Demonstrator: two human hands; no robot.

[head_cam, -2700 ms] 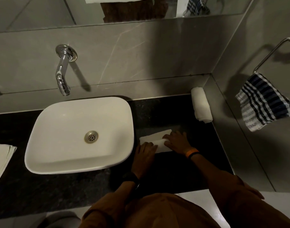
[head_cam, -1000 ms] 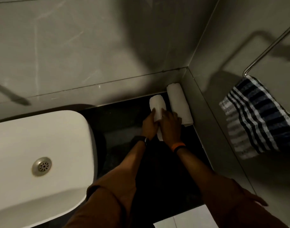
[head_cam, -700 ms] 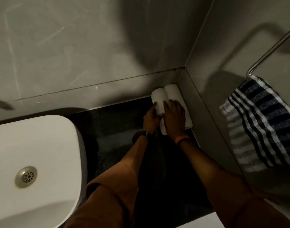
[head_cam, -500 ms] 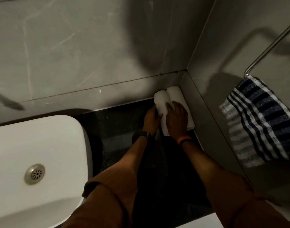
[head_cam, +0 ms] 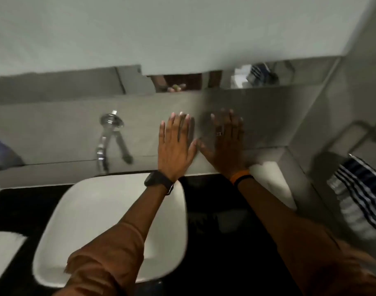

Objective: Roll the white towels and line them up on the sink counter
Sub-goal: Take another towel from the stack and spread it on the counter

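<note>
Two flat empty hands, left hand, right hand

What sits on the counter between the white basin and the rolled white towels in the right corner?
In the head view, only bare black counter shows between the basin and the rolled towels; the right forearm crosses above that stretch, hiding part of it.

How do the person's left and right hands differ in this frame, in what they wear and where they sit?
The left hand has a black watch at its wrist; the right hand has an orange band there and a ring on one finger. The left hand shows above the white basin, the right nearer the rolled white towels. Both are open, fingers spread, holding nothing.
</note>
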